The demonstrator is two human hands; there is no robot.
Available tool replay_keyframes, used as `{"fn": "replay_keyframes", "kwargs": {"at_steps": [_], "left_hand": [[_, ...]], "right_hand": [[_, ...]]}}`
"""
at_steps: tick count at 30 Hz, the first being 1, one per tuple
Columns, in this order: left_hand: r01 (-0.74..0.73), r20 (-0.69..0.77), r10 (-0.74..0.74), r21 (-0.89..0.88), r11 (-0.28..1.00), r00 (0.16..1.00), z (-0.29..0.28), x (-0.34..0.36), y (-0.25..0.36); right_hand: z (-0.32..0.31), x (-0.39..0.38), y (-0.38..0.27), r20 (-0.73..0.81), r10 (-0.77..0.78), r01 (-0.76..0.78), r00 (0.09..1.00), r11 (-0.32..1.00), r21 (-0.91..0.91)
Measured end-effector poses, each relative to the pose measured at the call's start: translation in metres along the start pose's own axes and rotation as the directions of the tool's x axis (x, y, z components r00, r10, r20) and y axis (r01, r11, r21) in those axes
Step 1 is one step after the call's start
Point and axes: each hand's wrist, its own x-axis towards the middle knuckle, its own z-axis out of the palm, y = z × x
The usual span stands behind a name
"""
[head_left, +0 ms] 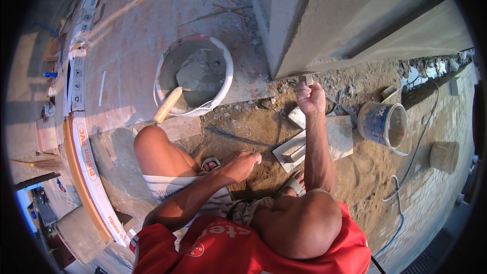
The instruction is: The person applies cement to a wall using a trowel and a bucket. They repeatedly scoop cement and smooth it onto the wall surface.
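My right hand [310, 97] reaches forward, closed around a small flat tool [307, 78] at the foot of the grey plastered wall [335, 35], by its lower corner. Its exact kind is hard to make out. Over my lap, my left hand [239, 166] is curled closed, with nothing showing in it. To the left stands a white bucket [228, 66] of wet grey mortar. A wooden-handled trowel [169, 105] rests in it, handle over the near rim. Below my right forearm lies a plastering float [291, 153] with its handle up, beside a flat grey board [341, 134].
On the right stand a tilted blue-and-white bucket [374, 122] and a dull bucket [444, 157]. A hose [423, 122] runs across the paving near them. Loose sand [368, 172] and rubble surround my feet. Long printed cartons [90, 167] line the left side.
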Motion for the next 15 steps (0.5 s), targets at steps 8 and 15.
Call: {"fn": "replay_keyframes", "kwargs": {"at_steps": [8,15], "left_hand": [[0.041,0.040,-0.043,0.046,0.998,0.998,-0.009,0.000,0.013],[0.002,0.009,-0.002,0.040,0.999,1.000,-0.005,0.000,0.006]], "right_hand": [[0.064,-0.089,0.012,0.369,-0.068,0.071,0.927,0.997,0.005],[-0.048,-0.028,0.025,0.011,0.049,-0.050,0.999,0.998,0.045]]}}
